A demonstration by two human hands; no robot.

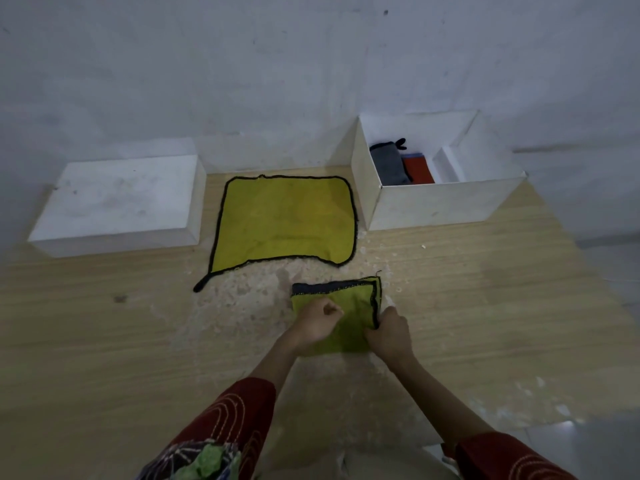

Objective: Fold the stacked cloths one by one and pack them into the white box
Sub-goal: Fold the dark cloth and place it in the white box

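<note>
While the folded cloth (349, 306) is lying on the worktop (104, 323), well apart from the white box (433, 206), its black-trimmed edge is being pinched by the right grip (391, 332). The left grip (317, 323) is being pressed curled onto it; whether it is pinching cannot be told. The cloth is being judged soft, light and limp, best taken by its stacked edges.

A scuffed pale wall (242, 64) rises behind a light wood-grain table (86, 341) with a worn patch (256, 296).
</note>
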